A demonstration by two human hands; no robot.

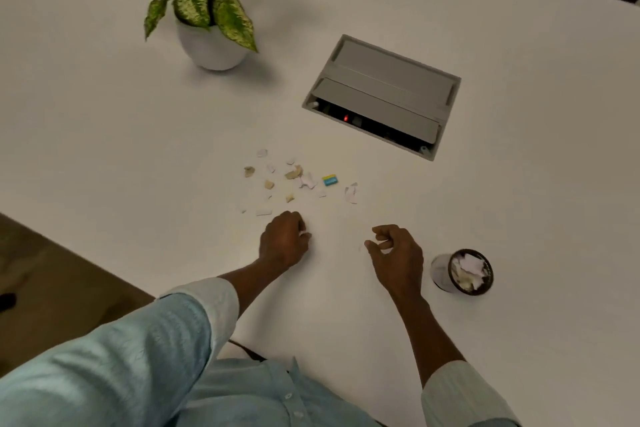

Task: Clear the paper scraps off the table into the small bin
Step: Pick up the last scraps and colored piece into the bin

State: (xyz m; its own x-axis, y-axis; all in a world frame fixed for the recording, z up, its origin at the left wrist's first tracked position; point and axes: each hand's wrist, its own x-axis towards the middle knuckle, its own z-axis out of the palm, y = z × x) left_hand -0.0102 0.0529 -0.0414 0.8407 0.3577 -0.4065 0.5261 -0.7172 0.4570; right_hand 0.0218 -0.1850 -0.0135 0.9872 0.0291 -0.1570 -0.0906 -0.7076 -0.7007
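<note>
Several white and tan paper scraps (294, 173) lie scattered on the white table (104, 135), with a small yellow-and-blue piece (329, 179) among them. My left hand (284, 240) rests just below the scatter, fingers curled around a white scrap that shows at the fingertips. My right hand (394, 253) hovers to the right of it, fingers loosely bent and apart, holding nothing. The small round bin (462, 271) stands right of my right hand, tilted in view, with crumpled paper inside.
A potted plant (207, 21) in a white pot stands at the back left. A grey recessed cable box (381, 94) with a red light sits behind the scraps. The table's near-left edge (76, 253) drops to a brown floor.
</note>
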